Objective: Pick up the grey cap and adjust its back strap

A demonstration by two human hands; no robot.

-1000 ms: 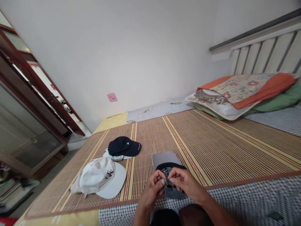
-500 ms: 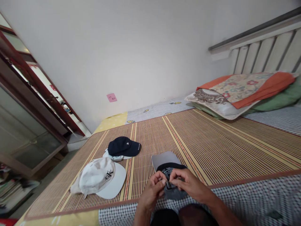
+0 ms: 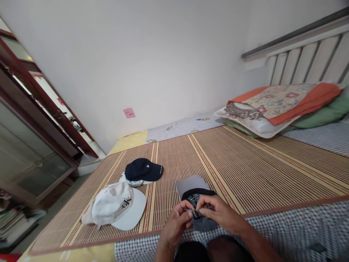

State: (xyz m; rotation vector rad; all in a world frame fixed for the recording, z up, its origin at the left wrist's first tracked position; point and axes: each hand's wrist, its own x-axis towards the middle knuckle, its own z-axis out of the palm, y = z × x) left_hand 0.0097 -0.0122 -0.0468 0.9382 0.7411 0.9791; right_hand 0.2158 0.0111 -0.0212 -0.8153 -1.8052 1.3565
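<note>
A grey cap [image 3: 193, 182] lies on the striped mat at the near edge of the bed, its brim pointing away and its inside facing up. My left hand [image 3: 177, 222] pinches the left part of the cap's back strap, beside a small dark buckle. Close on the right, my right hand [image 3: 214, 213] pinches the strap's other side, thumb against fingers. The fingertips nearly meet over the cap. To the left sit a white cap [image 3: 110, 203] with black letters and a navy cap [image 3: 140, 169], which rests on another pale cap [image 3: 131, 181].
The striped mat [image 3: 177, 156] covers most of the bed. Pillows with an orange-edged floral cover [image 3: 283, 98] lie at the right, by the white headboard [image 3: 308, 60]. A pink note [image 3: 129, 113] is on the wall. My knees show at the bottom edge.
My left fingertips have shifted slightly, and the dark buckle now shows more clearly between both hands. The caps on the left have not moved.
</note>
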